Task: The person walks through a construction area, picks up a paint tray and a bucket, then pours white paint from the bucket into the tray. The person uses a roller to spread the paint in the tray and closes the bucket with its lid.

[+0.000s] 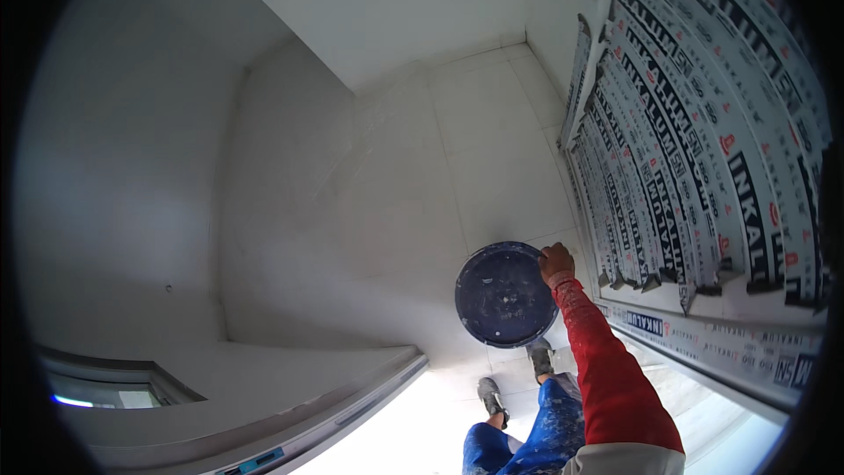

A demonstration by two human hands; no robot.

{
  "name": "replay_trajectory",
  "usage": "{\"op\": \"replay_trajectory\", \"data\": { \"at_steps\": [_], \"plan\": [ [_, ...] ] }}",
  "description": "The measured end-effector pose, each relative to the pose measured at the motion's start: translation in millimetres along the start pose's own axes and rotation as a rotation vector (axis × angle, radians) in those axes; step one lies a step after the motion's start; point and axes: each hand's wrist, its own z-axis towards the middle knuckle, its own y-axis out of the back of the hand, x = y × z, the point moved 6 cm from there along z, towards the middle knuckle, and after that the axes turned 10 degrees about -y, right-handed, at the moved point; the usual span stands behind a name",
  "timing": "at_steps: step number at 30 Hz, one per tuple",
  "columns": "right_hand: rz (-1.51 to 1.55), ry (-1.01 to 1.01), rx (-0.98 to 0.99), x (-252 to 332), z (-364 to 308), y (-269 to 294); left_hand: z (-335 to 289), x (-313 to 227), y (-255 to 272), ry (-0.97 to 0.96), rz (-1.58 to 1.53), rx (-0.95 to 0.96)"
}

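My right hand (556, 262) is closed on the rim of a dark blue round bucket lid (501, 295). Pale dust and splashes mark the lid, which appears from above as a nearly full circle in front of my feet. Whether a bucket sits beneath it cannot be made out. My right arm wears a dusty red sleeve (611, 361) and reaches forward from the lower right. My left hand is out of view.
Pale floor tiles (396, 185) stretch ahead between white walls. On the right stands a panel (668, 149) covered in printed protective film, torn along its lower edge. A door-frame edge (343, 422) crosses the lower left, near a small window (114, 391). My dark shoes (492, 396) are below the lid.
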Motion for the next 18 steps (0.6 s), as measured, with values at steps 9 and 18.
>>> {"op": "replay_trajectory", "data": {
  "at_steps": [9,18],
  "plan": [
    [-0.243,0.259,0.607,58,-149,-18,28,21,67,-0.159,0.074,0.008],
    [-0.215,0.062,0.530,-28,-315,-9,73,-60,110,-0.516,0.257,0.049]
  ]
}}
